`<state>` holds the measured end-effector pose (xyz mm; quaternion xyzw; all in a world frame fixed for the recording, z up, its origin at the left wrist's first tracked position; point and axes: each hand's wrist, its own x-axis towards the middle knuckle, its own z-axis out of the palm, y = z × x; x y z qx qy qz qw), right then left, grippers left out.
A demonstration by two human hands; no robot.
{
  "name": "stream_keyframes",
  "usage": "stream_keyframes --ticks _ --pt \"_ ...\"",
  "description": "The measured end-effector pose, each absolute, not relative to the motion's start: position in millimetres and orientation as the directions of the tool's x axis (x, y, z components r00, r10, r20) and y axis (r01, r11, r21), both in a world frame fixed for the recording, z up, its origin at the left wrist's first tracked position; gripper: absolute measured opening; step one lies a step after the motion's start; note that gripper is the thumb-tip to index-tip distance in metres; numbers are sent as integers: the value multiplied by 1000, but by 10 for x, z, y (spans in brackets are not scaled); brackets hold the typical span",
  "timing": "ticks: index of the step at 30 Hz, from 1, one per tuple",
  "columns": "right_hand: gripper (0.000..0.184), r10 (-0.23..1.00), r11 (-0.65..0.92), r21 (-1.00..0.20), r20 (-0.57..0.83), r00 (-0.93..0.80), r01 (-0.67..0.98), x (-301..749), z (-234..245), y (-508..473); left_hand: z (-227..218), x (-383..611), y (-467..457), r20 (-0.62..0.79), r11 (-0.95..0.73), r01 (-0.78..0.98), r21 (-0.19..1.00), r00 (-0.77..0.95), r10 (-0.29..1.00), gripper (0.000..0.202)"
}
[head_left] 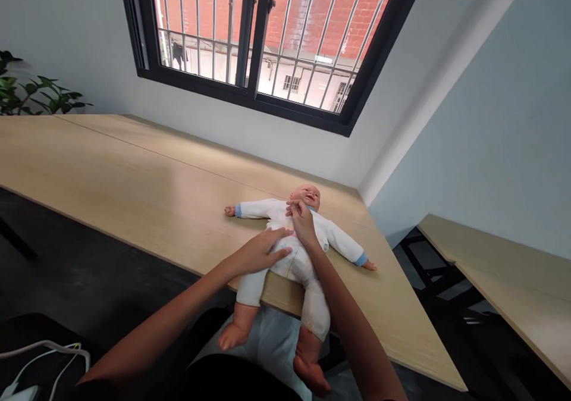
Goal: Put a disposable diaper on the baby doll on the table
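A baby doll [312,196] in a white romper with blue cuffs lies on its back on the wooden table [134,175], arms spread, legs hanging over the near edge. My left hand [261,249] rests flat on the doll's belly, fingers stretched out. My right hand [301,218] is at the doll's chest just below its chin, fingertips pinched on the romper's fabric near the collar.
A barred window [267,38] is set in the wall behind the table. A green plant [27,88] stands at the far left. A second table [504,270] is at the right across a dark gap. White cables [49,353] lie at the lower left.
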<state>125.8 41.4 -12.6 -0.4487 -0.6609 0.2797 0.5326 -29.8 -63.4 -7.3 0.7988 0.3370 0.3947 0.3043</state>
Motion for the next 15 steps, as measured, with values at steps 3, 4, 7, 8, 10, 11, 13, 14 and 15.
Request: stream_keyframes --ticks 3,4,7,8,10,11,13,14,15 --pt "28 899 432 -859 436 -49 273 1265 -133 408 94 -395 -997 376 -597 254 761 577 725 42" --pt "30 900 431 -861 433 -57 269 1273 -136 405 135 -463 -1102 344 -575 198 794 633 693 38" --pt "34 895 443 -851 439 -82 281 1308 -146 413 115 -789 -1286 273 -456 152 877 624 732 29" --pt "33 891 451 -846 443 -95 286 1318 -149 420 48 -937 -1306 256 -423 211 881 539 803 32" --pt "32 884 465 -832 454 -109 304 1335 -152 436 -161 -1266 -1330 221 -313 380 870 267 938 42" --pt "31 881 470 -825 459 -114 314 1341 -151 443 -288 -1432 -1352 217 -254 418 872 136 967 46" --pt "29 873 484 -808 471 -125 335 1350 -144 451 -551 -1727 -1443 217 -153 474 867 -84 972 47" --pt "29 869 491 -800 476 -133 345 1354 -138 452 -679 -1844 -1516 219 -97 502 859 -191 957 47" --pt "29 865 498 -791 481 -142 356 1358 -131 451 -802 -1938 -1603 217 -34 531 847 -286 933 46"
